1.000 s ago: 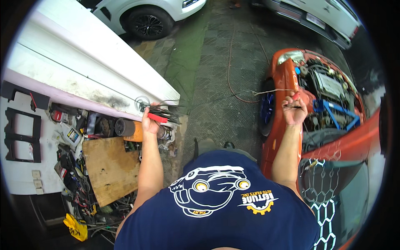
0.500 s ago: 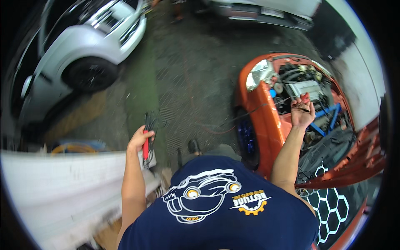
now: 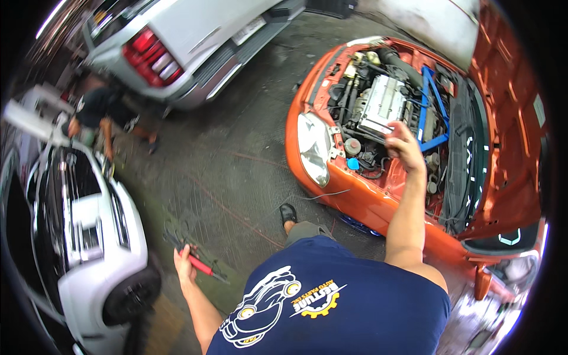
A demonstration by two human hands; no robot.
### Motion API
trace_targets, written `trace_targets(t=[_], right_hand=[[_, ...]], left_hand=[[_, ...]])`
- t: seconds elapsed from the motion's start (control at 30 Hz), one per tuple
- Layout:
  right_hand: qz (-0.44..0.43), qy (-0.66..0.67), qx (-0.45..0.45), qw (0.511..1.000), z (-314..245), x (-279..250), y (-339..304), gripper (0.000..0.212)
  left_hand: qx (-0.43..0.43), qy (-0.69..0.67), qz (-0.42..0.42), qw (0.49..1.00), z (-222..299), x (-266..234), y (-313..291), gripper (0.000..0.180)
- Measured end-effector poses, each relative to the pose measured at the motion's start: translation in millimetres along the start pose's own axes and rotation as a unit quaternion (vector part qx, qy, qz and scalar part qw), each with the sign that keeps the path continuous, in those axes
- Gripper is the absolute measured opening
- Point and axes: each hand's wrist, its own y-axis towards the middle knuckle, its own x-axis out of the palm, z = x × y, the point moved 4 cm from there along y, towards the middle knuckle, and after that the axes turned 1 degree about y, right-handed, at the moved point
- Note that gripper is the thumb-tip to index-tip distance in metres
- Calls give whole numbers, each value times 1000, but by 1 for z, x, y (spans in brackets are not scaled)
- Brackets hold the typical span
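Observation:
My left hand hangs low at my side, shut on red-handled pliers with dark jaws pointing up-left. My right hand reaches over the open engine bay of an orange car, fingers curled near the grey engine cover; whether it holds something small I cannot tell. A thin wire trails from the car's front edge toward the ground. The car's hood stands raised at the right.
A white car stands close on my left, with its wheel near my left arm. A silver car is parked ahead. Another person crouches between those cars. A red hose runs across the wet concrete floor.
The view has swung right, away from the workbench. My left hand with the pliers has dropped to my side. My right hand has moved further over the engine bay.

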Motion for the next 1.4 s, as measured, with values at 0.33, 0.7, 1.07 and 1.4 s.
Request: trace_targets(t=[0.33, 0.7, 1.07, 1.4], right_hand=[[-248, -355, -95, 896, 26, 232, 251, 49], [-229, -308, 7, 923, 55, 371, 454, 47], [93, -349, -168, 917, -25, 278, 657, 29], [154, -406, -229, 871, -156, 139, 867, 35]], left_hand=[[-10, 164, -217, 962, 203, 223, 226, 47], [108, 304, -532, 783, 358, 566, 492, 30], [109, 327, -706, 618, 423, 940, 580, 14], [108, 324, -746, 572, 460, 1192, 619, 34]])
